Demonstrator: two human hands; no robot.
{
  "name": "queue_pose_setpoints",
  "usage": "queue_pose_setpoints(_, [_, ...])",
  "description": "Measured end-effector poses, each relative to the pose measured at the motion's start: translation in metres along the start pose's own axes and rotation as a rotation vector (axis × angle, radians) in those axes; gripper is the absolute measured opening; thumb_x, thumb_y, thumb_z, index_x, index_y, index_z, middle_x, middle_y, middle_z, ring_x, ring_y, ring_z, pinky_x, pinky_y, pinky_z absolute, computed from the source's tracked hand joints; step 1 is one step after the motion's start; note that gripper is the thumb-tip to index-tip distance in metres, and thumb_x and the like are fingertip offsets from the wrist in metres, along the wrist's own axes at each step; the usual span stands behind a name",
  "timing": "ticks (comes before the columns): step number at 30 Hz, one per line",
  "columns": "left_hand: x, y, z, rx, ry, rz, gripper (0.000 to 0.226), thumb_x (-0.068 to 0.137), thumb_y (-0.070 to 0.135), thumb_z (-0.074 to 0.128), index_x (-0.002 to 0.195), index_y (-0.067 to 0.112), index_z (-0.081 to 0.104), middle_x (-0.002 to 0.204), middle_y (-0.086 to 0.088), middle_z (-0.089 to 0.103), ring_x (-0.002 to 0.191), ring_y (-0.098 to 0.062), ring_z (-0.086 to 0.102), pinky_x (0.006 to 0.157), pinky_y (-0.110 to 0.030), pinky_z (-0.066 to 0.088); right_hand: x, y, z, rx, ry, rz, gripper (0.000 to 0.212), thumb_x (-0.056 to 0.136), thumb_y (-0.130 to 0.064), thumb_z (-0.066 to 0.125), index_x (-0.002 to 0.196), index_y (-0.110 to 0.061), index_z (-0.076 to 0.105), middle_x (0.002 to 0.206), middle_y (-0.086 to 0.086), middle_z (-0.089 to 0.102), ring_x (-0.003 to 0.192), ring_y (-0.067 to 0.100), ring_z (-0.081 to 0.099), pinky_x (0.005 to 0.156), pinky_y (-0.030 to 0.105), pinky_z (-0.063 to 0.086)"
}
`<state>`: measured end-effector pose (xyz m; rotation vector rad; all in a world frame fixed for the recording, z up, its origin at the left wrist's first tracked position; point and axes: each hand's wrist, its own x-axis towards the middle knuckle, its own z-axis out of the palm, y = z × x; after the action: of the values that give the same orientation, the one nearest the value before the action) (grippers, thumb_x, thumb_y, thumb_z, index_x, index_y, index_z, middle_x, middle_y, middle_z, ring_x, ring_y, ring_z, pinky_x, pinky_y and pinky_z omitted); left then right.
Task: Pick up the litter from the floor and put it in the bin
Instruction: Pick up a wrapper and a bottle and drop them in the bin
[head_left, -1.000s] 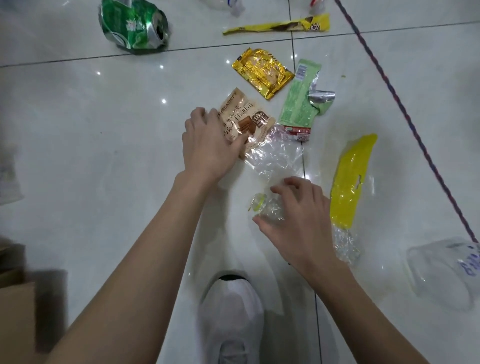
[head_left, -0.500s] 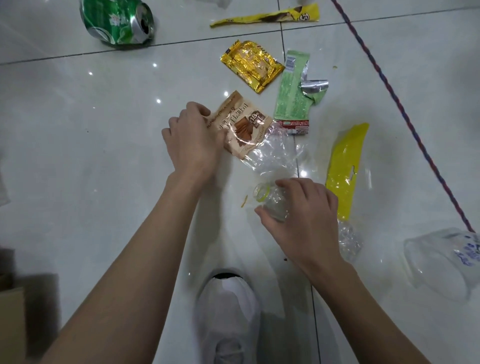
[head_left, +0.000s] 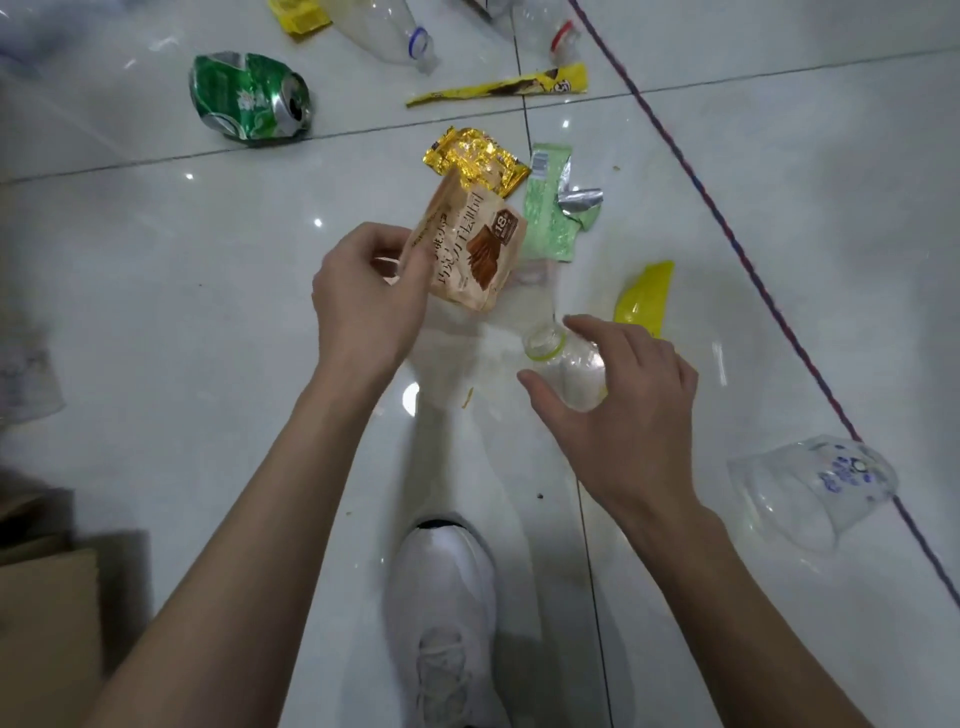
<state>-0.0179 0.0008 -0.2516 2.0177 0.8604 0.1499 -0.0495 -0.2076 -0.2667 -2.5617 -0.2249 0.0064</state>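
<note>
**Two pieces of litter in hand, the rest on the tiles**

Two hands are at work. The left hand (head_left: 363, 306) pinches a beige snack wrapper (head_left: 467, 249) by its near edge, fingers closed on it, the packet lifted and tilted above the floor (head_left: 156, 291). The right hand (head_left: 618, 410) wraps a small clear plastic bottle (head_left: 566, 371) with an open neck and yellow-green ring, fingers curled round its body, low over the tiles.

The wrapper looks light and limp; an edge pinch should do, though it may flap or slip. The bottle is probably thin, empty and easily crushed, so a grip round the body suits it.

Still on the floor are a crushed green can (head_left: 249, 96), a gold foil packet (head_left: 475, 158), a pale green wrapper (head_left: 548, 218), a yellow wrapper (head_left: 644, 299), a long yellow stick wrapper (head_left: 498, 89) and a clear plastic cup (head_left: 810, 491). The can is stiff, with possibly sharp creases; the cup seems brittle. The brown box corner (head_left: 47, 634) at lower left may be the bin; I cannot tell.
</note>
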Motion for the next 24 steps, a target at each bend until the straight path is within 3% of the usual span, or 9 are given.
queue_pose_setpoints(4, [-0.027,0.054,-0.022,-0.054,0.007,0.045,0.006,0.085,0.026,0.066,0.081,0.03,0.066,0.082,0.013,0.067,0.082,-0.004,0.063,0.076,-0.02,0.052,0.002,-0.021,-0.052,0.084,0.019,0.015,0.044,0.082,-0.051,0.074,0.119,-0.028,0.069,0.116,-0.005,0.067,0.107,0.021,0.06,0.098,0.035,0.035])
queue_pose_setpoints(10, [-0.067,0.154,-0.058,-0.021,-0.002,0.162,0.005,0.083,0.034,0.068,0.087,0.03,0.068,0.092,0.01,0.068,0.093,-0.013,0.065,0.087,-0.043,0.054,0.008,-0.061,-0.155,0.227,0.084,0.035,0.041,0.081,-0.042,0.079,0.117,-0.026,0.068,0.117,-0.009,0.068,0.113,0.016,0.062,0.104,0.031,0.033])
queue_pose_setpoints(15, [-0.108,0.259,-0.09,-0.026,-0.059,0.249,0.007,0.083,0.042,0.068,0.082,0.042,0.061,0.092,0.022,0.062,0.093,-0.008,0.061,0.091,-0.052,0.05,0.015,-0.096,-0.259,0.287,0.175,0.097,0.04,0.081,-0.042,0.078,0.115,-0.026,0.068,0.115,-0.012,0.068,0.109,0.014,0.062,0.105,0.029,0.033])
queue_pose_setpoints(20, [-0.152,0.373,-0.112,-0.036,-0.125,0.377,0.006,0.085,0.033,0.069,0.09,0.033,0.065,0.096,0.012,0.066,0.096,-0.007,0.06,0.095,-0.046,0.048,0.019,-0.124,-0.375,0.373,0.318,0.162,0.037,0.082,-0.043,0.076,0.114,-0.025,0.068,0.113,-0.012,0.069,0.108,0.013,0.064,0.101,0.049,0.044])
queue_pose_setpoints(24, [-0.197,0.463,-0.123,-0.037,-0.206,0.454,0.005,0.086,0.03,0.071,0.09,0.029,0.067,0.094,0.011,0.066,0.096,-0.008,0.06,0.094,-0.04,0.048,0.015,-0.142,-0.468,0.423,0.44,0.241,0.039,0.081,-0.046,0.073,0.114,-0.026,0.067,0.118,-0.011,0.067,0.112,0.013,0.062,0.1,0.049,0.046])
